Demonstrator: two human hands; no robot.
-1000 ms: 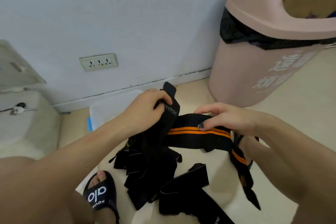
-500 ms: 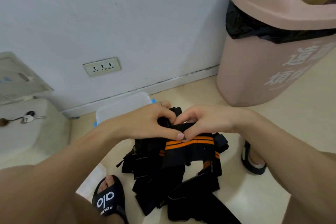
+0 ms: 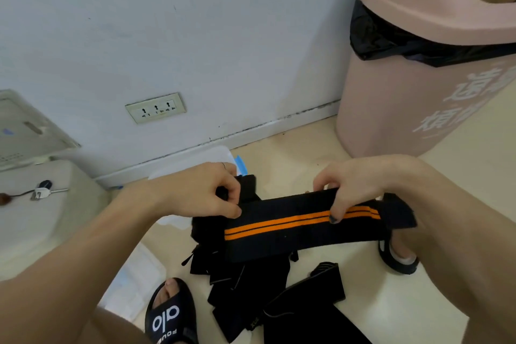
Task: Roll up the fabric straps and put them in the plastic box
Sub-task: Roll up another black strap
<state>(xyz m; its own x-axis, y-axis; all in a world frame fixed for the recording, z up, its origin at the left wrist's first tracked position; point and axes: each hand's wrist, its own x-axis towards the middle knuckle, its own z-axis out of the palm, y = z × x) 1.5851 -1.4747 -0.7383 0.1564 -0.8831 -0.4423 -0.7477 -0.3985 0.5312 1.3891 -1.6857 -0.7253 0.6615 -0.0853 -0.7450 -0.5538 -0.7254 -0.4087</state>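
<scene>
A black fabric strap with two orange stripes [image 3: 293,227] is stretched level between both hands above the floor. My left hand [image 3: 206,193] pinches its left end, where the fabric bunches. My right hand [image 3: 354,187] grips the strap near its right end, thumb on the orange stripes; a short black tail hangs past it. Beneath lies a pile of several other black straps [image 3: 251,282] on the floor. The clear plastic box [image 3: 195,159] stands by the wall behind my left hand, mostly hidden by it.
A pink bin [image 3: 418,78] with a black liner stands at the right against the wall. A beige appliance [image 3: 36,204] sits at the left. My sandalled feet [image 3: 170,313] flank the pile. A clear lid [image 3: 134,285] lies at the lower left.
My hands were together half a second ago; they have drawn apart, pulling the orange-striped strap out flat and taut between them.
</scene>
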